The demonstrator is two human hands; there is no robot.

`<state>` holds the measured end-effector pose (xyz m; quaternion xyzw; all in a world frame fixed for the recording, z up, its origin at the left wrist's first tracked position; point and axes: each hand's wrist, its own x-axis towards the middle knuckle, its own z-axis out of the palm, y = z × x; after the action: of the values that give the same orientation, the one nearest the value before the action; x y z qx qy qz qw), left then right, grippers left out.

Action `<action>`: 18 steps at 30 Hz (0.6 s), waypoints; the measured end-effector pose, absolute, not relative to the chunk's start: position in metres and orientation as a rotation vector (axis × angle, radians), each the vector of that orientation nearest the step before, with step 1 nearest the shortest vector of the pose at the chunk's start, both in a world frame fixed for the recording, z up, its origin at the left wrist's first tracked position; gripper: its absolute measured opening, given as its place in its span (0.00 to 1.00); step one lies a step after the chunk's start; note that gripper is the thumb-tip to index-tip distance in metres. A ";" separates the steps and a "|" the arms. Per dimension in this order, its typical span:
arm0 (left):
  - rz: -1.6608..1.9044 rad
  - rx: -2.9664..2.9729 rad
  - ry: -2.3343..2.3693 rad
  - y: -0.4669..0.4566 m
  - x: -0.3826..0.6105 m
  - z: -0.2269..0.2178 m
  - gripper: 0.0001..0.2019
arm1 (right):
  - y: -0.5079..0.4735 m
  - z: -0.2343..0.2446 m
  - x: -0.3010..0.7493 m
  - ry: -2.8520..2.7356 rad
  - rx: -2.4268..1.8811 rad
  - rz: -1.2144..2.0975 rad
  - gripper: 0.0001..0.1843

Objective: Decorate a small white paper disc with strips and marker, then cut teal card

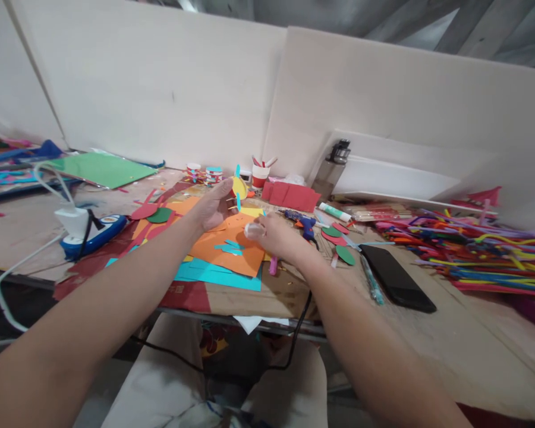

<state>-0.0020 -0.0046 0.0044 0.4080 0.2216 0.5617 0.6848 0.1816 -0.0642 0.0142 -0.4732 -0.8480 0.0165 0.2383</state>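
My left hand pinches a yellow paper cutout with blue paper strips at its top and bottom, held up over the table. A short whitish, partly see-through object is gripped in my right hand; its kind is too blurred to tell. Below both hands lie orange paper sheets, with small blue paper strips on top. Blue sheets stick out from under the orange ones. A yellow piece of paper lies just beyond, between my hands.
A blue glue gun, a phone and a pen lie to the right, before a heap of pipe cleaners. A bottle stands behind. At left are a power strip and green sheet.
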 end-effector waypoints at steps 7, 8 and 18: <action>1.102 1.091 0.364 -0.016 0.001 0.006 0.21 | -0.070 0.035 0.186 -1.731 -1.216 0.327 0.22; 1.089 1.111 0.359 -0.017 0.002 0.006 0.22 | -0.071 0.036 0.184 -1.704 -1.157 0.354 0.23; 1.095 1.187 0.381 -0.019 0.006 0.003 0.30 | -0.074 0.030 0.178 -1.773 -1.029 0.220 0.23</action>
<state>0.0061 -0.0186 0.0030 0.5279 0.1692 0.4868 0.6751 0.1783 -0.0738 0.0304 -0.4282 -0.7376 0.0914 0.5140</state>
